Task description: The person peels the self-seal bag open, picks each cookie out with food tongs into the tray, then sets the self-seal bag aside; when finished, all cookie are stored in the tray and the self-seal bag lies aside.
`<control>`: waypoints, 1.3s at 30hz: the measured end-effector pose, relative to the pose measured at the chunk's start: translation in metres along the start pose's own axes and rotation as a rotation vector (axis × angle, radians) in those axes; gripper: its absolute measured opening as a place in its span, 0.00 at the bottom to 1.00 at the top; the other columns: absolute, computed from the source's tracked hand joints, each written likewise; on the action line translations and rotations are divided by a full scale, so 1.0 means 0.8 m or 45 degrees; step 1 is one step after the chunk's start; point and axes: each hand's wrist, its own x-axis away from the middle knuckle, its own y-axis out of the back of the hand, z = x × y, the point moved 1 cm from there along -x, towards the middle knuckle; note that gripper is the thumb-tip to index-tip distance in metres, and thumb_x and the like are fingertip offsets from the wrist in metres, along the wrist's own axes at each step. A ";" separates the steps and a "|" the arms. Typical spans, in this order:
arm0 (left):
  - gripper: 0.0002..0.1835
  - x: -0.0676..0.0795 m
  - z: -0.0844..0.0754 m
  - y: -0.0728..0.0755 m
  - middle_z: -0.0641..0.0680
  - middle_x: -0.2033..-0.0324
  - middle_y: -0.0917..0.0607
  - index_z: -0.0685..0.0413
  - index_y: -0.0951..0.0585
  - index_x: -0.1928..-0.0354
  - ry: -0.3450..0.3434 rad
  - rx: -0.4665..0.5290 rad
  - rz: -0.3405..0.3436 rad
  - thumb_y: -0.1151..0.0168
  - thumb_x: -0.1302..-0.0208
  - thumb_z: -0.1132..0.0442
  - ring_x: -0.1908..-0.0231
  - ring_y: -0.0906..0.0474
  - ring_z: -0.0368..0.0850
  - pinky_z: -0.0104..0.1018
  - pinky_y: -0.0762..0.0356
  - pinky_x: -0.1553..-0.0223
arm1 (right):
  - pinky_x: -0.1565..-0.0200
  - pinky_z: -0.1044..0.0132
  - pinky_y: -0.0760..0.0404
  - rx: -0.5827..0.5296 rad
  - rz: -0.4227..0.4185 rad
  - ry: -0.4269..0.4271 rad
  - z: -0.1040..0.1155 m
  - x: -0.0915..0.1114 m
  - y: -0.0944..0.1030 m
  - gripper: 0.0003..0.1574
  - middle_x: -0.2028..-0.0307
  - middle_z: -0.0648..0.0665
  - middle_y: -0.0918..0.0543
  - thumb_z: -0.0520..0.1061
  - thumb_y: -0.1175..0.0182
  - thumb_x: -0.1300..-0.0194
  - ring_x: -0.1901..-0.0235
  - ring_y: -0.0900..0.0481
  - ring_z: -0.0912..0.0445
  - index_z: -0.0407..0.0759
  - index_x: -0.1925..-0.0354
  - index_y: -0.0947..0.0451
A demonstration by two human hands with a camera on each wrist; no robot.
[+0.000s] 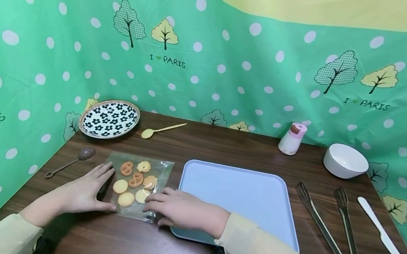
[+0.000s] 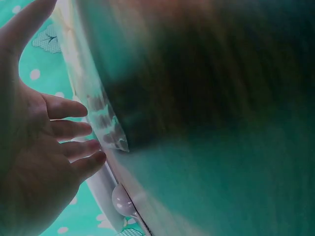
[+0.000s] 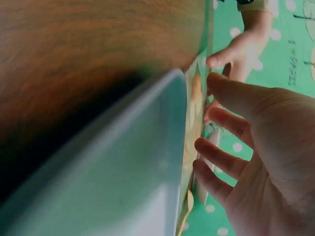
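Note:
A clear plastic bag [image 1: 162, 171] of cookies and pretzels lies flat on the table, left of a light blue tray [image 1: 233, 193]. My left hand [image 1: 85, 188] is at the bag's left edge, its thumb by the lower corner and its fingers spread along the side. Over the bag's right edge, and partly over the tray's left rim, sits my right hand [image 1: 185, 209], its fingers slightly bent and pointing left. In the right wrist view the right hand's fingers [image 3: 216, 155] are spread apart with nothing gripped. The left wrist view shows the left hand's fingers [image 2: 74, 130] loosely extended beside the bag.
A brown spoon [image 1: 86, 153] lies left of the bag. Behind are a flower-patterned plate [image 1: 110, 119] and a yellow spoon [image 1: 148, 133]. Farther right are a pink-capped shaker [image 1: 291, 141], a white bowl [image 1: 345, 163], tongs [image 1: 350, 228] and a white knife [image 1: 386, 240].

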 end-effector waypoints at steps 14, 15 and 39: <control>0.62 -0.006 -0.006 -0.007 0.73 0.34 0.41 0.72 0.39 0.35 -0.048 -0.044 -0.025 0.42 0.56 0.24 0.34 0.47 0.72 0.60 0.39 0.39 | 0.61 0.70 0.30 0.170 0.019 -0.041 0.012 -0.027 -0.013 0.13 0.54 0.60 0.26 0.47 0.47 0.32 0.57 0.31 0.60 0.65 0.53 0.25; 0.62 -0.005 -0.006 -0.007 0.73 0.34 0.42 0.72 0.39 0.35 -0.048 -0.040 -0.028 0.41 0.56 0.24 0.34 0.47 0.72 0.60 0.39 0.39 | 0.62 0.71 0.30 0.174 0.020 -0.031 0.013 -0.030 -0.014 0.13 0.56 0.60 0.26 0.47 0.46 0.33 0.58 0.32 0.60 0.65 0.54 0.25; 0.62 -0.003 -0.009 -0.005 0.71 0.33 0.42 0.71 0.41 0.34 -0.031 -0.016 -0.019 0.40 0.56 0.25 0.34 0.47 0.70 0.60 0.39 0.40 | 0.64 0.71 0.26 0.253 -0.004 -0.037 0.016 -0.048 -0.021 0.09 0.56 0.60 0.25 0.46 0.48 0.32 0.57 0.28 0.61 0.60 0.59 0.25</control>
